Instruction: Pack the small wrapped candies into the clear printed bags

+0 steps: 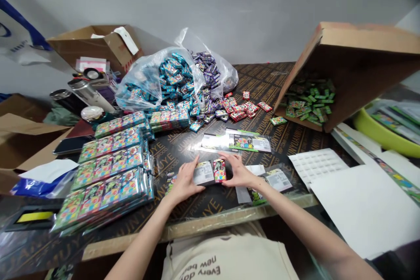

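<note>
A flat clear packet with a printed card (205, 173) lies on the dark tabletop (183, 148) near the front edge. My left hand (183, 180) rests on its left end, fingers curled onto it. With its fingertips, my right hand (238, 173) pinches a small red and pink sachet (219, 170) against the packet's right end. More flat printed packets (249, 142) lie just beyond my hands, and others (277, 179) lie to the right of my right wrist.
Stacks of filled packets (108, 175) stand at the left. Clear bags of blue and purple sachets (173, 78) sit behind, with loose red sachets (241, 109) beside them. A tipped cardboard box (354, 61) holds green sachets. White sheets (361, 205) lie at right.
</note>
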{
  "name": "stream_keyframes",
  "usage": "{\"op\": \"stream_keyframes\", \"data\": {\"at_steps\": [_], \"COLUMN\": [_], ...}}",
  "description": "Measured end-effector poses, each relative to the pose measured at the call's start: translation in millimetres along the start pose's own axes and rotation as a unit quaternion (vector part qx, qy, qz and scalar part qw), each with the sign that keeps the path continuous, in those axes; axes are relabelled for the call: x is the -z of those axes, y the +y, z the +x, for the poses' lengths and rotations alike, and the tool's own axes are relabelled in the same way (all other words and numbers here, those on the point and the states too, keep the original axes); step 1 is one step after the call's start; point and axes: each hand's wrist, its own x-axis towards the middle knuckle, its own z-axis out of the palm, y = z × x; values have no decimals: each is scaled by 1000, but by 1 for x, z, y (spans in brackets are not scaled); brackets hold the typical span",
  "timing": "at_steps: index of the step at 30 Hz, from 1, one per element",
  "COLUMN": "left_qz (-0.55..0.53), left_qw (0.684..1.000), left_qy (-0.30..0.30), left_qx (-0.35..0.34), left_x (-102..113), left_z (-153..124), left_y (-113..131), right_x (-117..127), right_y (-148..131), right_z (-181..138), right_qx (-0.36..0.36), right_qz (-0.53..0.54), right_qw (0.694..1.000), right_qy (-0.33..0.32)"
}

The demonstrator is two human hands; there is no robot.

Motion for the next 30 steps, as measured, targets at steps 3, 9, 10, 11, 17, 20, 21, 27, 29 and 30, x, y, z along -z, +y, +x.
{"op": "stream_keyframes", "data": {"at_steps": [3, 9, 10, 11, 17, 20, 21, 27, 29, 30], "left_qz": [-39, -55, -51, -44, 68, 126, 141, 178, 184, 185], "left_qw": [999, 997, 997, 998, 998, 992, 990, 976, 973, 973], "left_qy": [1, 41, 42, 42, -1, -18, -24, -123, -137, -138], "left_qx": [0, 32, 33, 32, 16, 16, 13, -34, -27, -25], "left_x": [5, 9, 7, 5, -19, -26, -27, -25, -22, -20], "left_z": [0, 4, 5, 7, 8, 8, 10, 37, 43, 44], "left_y": [3, 4, 3, 1, -17, -13, -9, 23, 27, 29], "right_x": [5, -2, -4, -4, 61, 115, 129, 172, 171, 168], "right_y": [0, -19, -23, -25, 56, 135, 159, 237, 232, 222], "right_z": [3, -3, -5, -6, -2, -1, 1, 22, 29, 31], "right_qx": [11, -56, -49, -38, -199, -307, -348, -424, -395, -363], "right_qz": [59, 31, 34, 37, -75, -161, -172, -169, -161, -154], "right_qw": [996, 994, 994, 995, 926, 876, 861, 844, 861, 877], "right_qy": [-62, 94, 94, 79, 312, 336, 330, 283, 278, 275]}}
